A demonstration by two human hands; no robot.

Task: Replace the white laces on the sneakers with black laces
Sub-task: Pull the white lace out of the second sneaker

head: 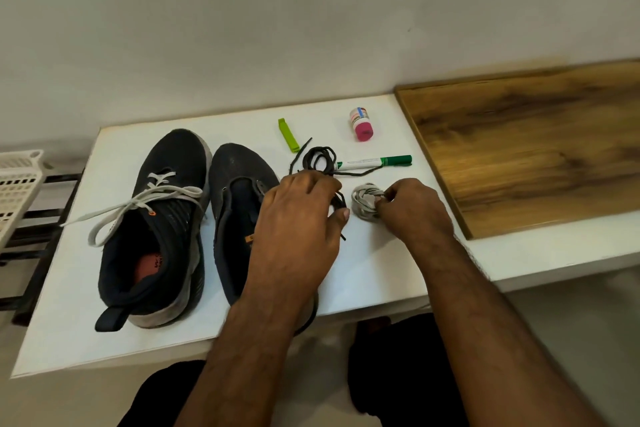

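Head view | left hand (298,215) pinches black lace (337,203), fingertips hidden | right hand (414,210) fingers curled on white lace bundle (365,199), grip partly hidden | right sneaker (239,204) half covered

Two black sneakers (152,218) with grey soles sit on a white bench (114,329); one carries white laces (138,204). Black laces (320,158), a green-and-white marker (375,162), a lime-green clip (288,134), a pink-capped bottle (362,128), brown wood-grain board (540,146).

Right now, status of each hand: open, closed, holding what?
Left hand: fingers curled, pinching the black lace.
Right hand: fingers curled on the white lace bundle.
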